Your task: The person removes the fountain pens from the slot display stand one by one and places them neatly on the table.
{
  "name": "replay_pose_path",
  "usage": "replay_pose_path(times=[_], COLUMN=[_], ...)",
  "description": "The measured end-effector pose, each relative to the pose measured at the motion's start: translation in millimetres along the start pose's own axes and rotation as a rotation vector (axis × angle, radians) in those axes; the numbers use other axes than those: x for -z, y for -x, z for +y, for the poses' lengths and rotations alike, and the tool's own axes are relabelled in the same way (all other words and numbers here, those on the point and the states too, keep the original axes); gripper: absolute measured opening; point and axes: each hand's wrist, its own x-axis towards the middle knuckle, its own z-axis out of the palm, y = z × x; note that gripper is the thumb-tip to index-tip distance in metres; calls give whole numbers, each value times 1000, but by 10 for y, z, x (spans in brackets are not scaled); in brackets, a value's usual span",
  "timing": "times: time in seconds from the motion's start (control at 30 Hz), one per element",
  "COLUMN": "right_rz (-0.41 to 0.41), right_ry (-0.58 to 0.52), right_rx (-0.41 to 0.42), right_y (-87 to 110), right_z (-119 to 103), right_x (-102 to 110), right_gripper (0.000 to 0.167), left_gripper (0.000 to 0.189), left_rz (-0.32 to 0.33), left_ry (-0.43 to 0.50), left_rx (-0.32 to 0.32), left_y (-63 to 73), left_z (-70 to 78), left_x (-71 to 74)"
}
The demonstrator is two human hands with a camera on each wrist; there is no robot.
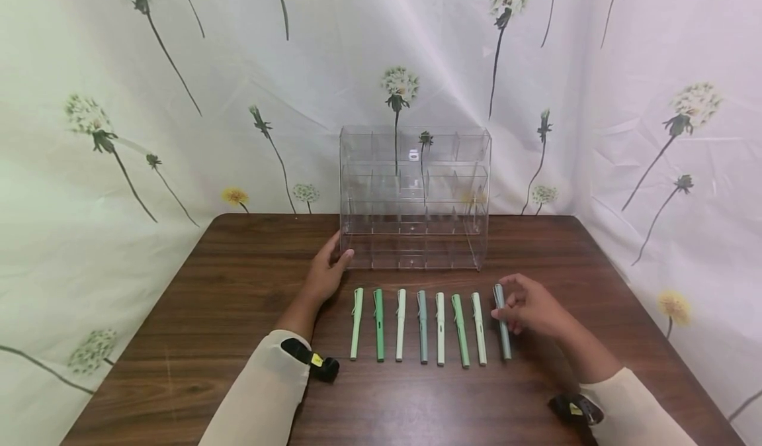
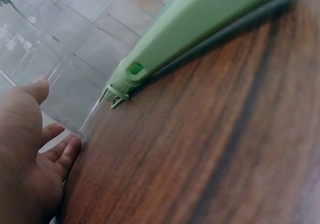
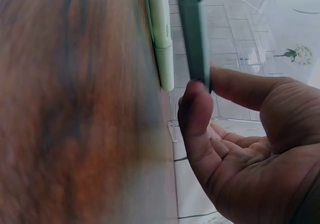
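My right hand [image 1: 532,307] pinches a grey-blue capped pen [image 1: 505,340] between thumb and index finger, at the right end of a row. In the right wrist view this pen [image 3: 195,39] stands out past the fingertips, beside a pale green pen [image 3: 162,44]. My left hand [image 1: 325,274] holds the lower left corner of a clear plastic organizer [image 1: 413,261], thumb at the front and fingers along the side. The left wrist view shows a light green pen [image 2: 200,29] close up, with the organizer's corner beyond it.
Several capped pens lie side by side in front of the organizer, among them a dark green pen [image 1: 380,327], a grey-blue pen [image 1: 423,327] and a green pen [image 1: 460,330]. The wooden table [image 1: 196,313] meets a flower-printed curtain [image 1: 268,69] behind.
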Motion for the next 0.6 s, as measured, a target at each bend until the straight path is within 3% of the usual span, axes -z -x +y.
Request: replay_pose_path(times=[0.3, 0.6], right_rz=[-23, -5], right_ry=[36, 53], right_rx=[-2, 3], right_y=[-45, -63], right_z=[94, 172], right_x=[-10, -16], right_gripper=[69, 68], left_gripper=[68, 67], left_rz=[-4, -15], left_ry=[26, 5], left_rx=[-38, -35], left_y=[5, 19], left_z=[-28, -2], left_x=[38, 40])
